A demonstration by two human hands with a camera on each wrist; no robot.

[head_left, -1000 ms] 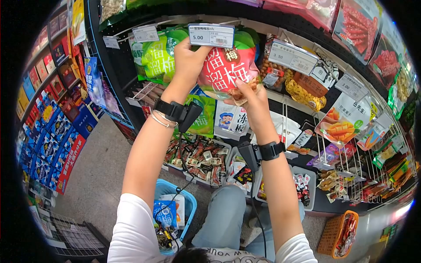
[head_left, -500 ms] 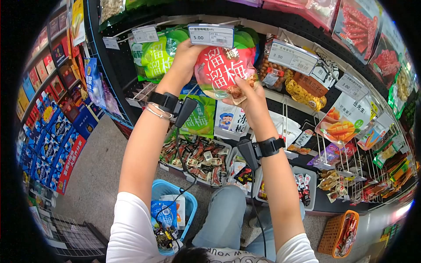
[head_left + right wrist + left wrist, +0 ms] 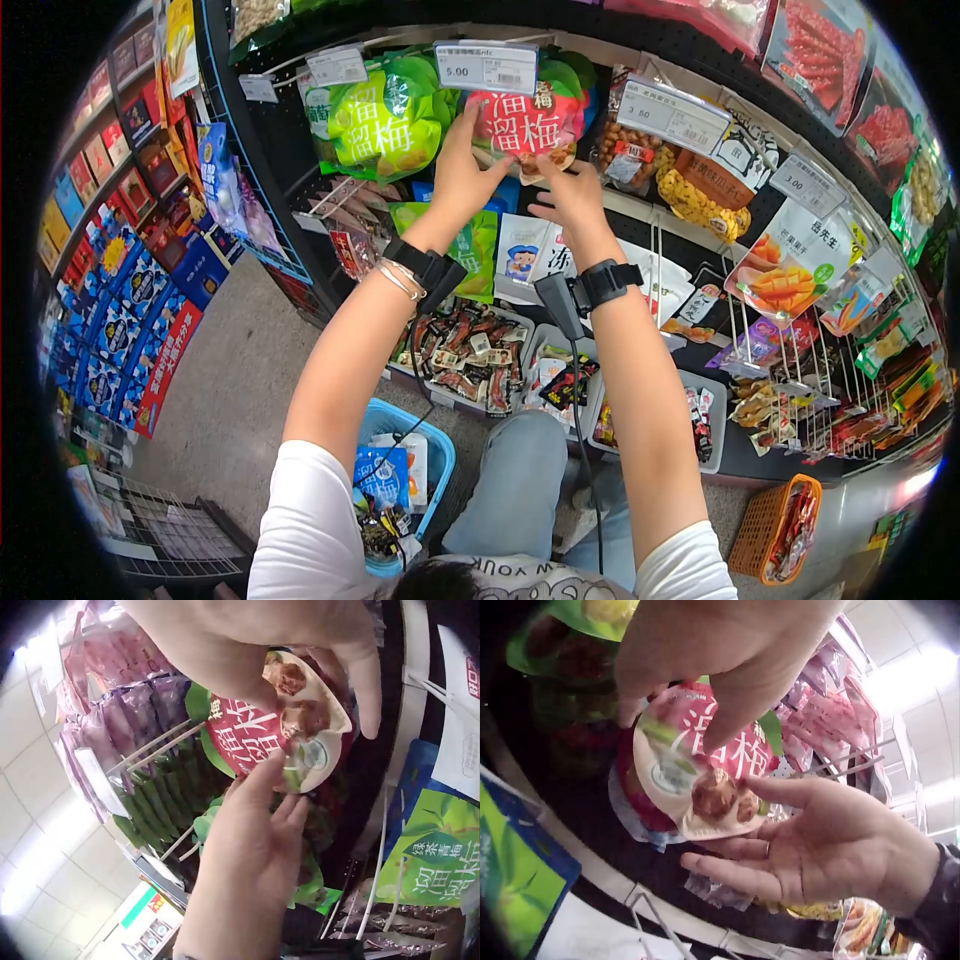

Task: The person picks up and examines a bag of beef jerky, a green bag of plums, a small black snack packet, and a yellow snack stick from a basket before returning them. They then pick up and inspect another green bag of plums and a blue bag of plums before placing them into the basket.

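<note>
A red and green bag of preserved plums [image 3: 530, 125] hangs on the rack, its top behind a price tag [image 3: 487, 67]. My left hand [image 3: 465, 175] holds the bag's left side, thumb on the front and fingers at the edge. From below, my right hand [image 3: 572, 200] pinches the lower edge. In the left wrist view its thumb lies on the pouch's printed front [image 3: 667, 765], with an index finger behind the bottom edge and the remaining fingers spread. Similar green bags [image 3: 385, 120] hang just left of it.
Nut packets [image 3: 705, 200] hang to the right, with a mango snack bag [image 3: 785, 265] beyond. Bins of small wrapped snacks [image 3: 475, 350] stand below. On the floor are a blue basket [image 3: 440, 455] holding packets and an orange basket [image 3: 745, 540].
The red bag has moved back and slightly up, toward the rack behind the price tag. Both hands have followed it, and the right fingers have spread.
</note>
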